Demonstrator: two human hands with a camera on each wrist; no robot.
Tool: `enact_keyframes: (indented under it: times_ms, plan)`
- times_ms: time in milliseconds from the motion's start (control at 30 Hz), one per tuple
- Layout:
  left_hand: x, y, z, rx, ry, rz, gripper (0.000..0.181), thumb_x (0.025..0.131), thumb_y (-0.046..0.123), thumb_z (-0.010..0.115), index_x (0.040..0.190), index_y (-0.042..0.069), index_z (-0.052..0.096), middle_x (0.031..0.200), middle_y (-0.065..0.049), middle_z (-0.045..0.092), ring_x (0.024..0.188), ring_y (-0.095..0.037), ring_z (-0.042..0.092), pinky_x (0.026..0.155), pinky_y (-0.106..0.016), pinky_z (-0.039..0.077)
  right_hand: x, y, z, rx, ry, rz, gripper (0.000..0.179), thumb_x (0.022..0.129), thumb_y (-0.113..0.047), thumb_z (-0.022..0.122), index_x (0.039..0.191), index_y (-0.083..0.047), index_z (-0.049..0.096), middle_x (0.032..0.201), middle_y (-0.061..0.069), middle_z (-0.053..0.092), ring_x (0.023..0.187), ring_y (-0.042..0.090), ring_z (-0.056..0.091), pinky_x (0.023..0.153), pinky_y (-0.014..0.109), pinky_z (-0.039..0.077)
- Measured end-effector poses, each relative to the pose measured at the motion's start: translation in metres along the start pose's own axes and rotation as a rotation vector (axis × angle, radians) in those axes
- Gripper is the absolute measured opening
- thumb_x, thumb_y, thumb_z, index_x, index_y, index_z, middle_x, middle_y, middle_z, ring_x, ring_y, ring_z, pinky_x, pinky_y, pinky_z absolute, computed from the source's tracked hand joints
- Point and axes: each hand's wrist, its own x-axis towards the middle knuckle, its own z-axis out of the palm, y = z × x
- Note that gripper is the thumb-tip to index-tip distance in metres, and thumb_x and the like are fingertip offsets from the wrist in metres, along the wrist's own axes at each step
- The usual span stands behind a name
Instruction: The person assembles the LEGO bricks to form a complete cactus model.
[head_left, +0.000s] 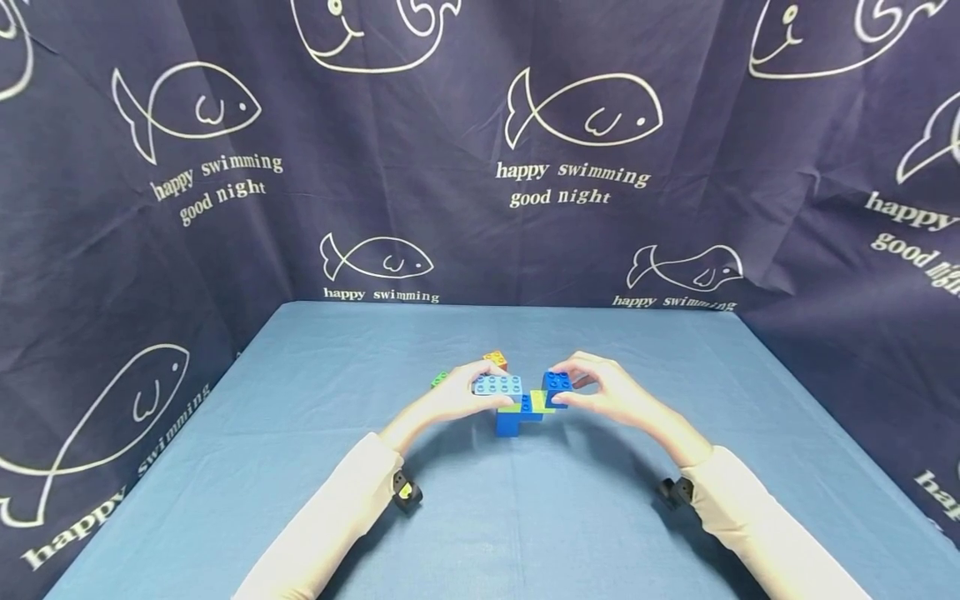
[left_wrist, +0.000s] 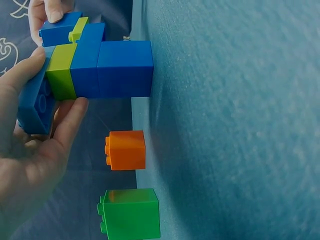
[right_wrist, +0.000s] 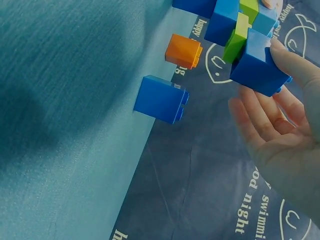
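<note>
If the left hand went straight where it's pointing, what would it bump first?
Probably the dark blue block in the right hand, past the light blue block the left hand holds, though depth is hard to judge.

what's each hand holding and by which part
The left hand holds the light blue brick by its long sides; the right hand holds a dark blue brick by opposite sides.

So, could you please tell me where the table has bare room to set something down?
Bare cloth lies between the sleeves, nearer than the joined blocks; behind the orange block, up to the curtain; and outside each sleeve. It is crowded mid-table: left hand, right hand, joined blocks, green block and loose blue block.
</note>
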Motion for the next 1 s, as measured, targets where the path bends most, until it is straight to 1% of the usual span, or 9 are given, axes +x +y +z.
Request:
enact_keyframes:
  times_ms: [200, 267, 433, 633, 733, 833, 1000]
  plan:
    - [0.000, 0.002, 0.000, -0.002, 0.002, -0.002, 0.038, 0.079, 0.037, 0.074, 0.111, 0.020, 0.061, 0.097, 0.002, 0.064, 0.084, -0.011, 0.058, 0.072, -0.026, 0.047, 0.000, 0.001, 0.000, -0.001, 0.002, 0.001, 0.037, 0.077, -0.020, 0.078, 0.110, -0.011, 0.065, 0.098, -0.001, 0.062, 0.087, 0.012, 0.059, 0.076, 0.034, 0.055]
    - [0.000, 0.002, 0.000, -0.003, 0.003, -0.012, 0.038, 0.079, 0.037, 0.074, 0.111, 0.020, 0.061, 0.096, 0.001, 0.063, 0.082, -0.011, 0.058, 0.071, -0.026, 0.047, 0.000, 0.002, 0.000, -0.005, -0.001, 0.004, 0.037, 0.077, -0.021, 0.078, 0.111, -0.011, 0.065, 0.098, -0.001, 0.062, 0.088, 0.011, 0.059, 0.076, 0.033, 0.055]
    - [-0.001, 0.000, 0.002, 0.013, 0.005, -0.031, 0.037, 0.079, 0.037, 0.074, 0.110, 0.022, 0.060, 0.097, 0.002, 0.063, 0.084, -0.011, 0.058, 0.072, -0.026, 0.048, 0.001, 0.000, -0.001, -0.011, -0.014, 0.015, 0.038, 0.076, -0.020, 0.078, 0.111, -0.011, 0.065, 0.099, -0.001, 0.062, 0.088, 0.012, 0.060, 0.076, 0.034, 0.055]
    - [-0.002, -0.002, 0.004, 0.034, 0.008, -0.017, 0.036, 0.079, 0.036, 0.074, 0.109, 0.021, 0.061, 0.101, 0.002, 0.064, 0.086, -0.010, 0.058, 0.073, -0.024, 0.048, 0.000, 0.000, -0.003, 0.004, -0.048, 0.038, 0.040, 0.076, -0.024, 0.078, 0.111, -0.011, 0.065, 0.099, -0.001, 0.063, 0.086, 0.012, 0.060, 0.076, 0.037, 0.055]
    - [-0.002, -0.003, 0.004, 0.029, 0.010, -0.026, 0.036, 0.079, 0.037, 0.075, 0.108, 0.022, 0.061, 0.100, 0.002, 0.064, 0.085, -0.009, 0.059, 0.073, -0.024, 0.049, 0.001, 0.001, -0.004, -0.001, -0.060, 0.033, 0.042, 0.077, -0.026, 0.078, 0.113, -0.011, 0.065, 0.100, -0.001, 0.063, 0.088, 0.013, 0.061, 0.077, 0.038, 0.054]
    - [-0.002, -0.003, 0.003, 0.018, 0.015, -0.035, 0.035, 0.078, 0.037, 0.075, 0.107, 0.022, 0.062, 0.099, 0.003, 0.064, 0.085, -0.009, 0.059, 0.074, -0.024, 0.049, 0.000, 0.000, -0.007, -0.001, -0.063, 0.038, 0.044, 0.076, -0.024, 0.078, 0.115, -0.010, 0.064, 0.102, 0.000, 0.064, 0.090, 0.014, 0.062, 0.080, 0.038, 0.054]
    - [-0.001, -0.002, 0.002, 0.014, 0.013, -0.030, 0.035, 0.078, 0.037, 0.075, 0.106, 0.021, 0.061, 0.098, 0.004, 0.064, 0.086, -0.009, 0.059, 0.075, -0.025, 0.048, -0.002, 0.003, -0.011, 0.001, -0.067, 0.050, 0.046, 0.076, -0.020, 0.078, 0.118, -0.008, 0.062, 0.103, 0.003, 0.064, 0.093, 0.019, 0.063, 0.085, 0.041, 0.052]
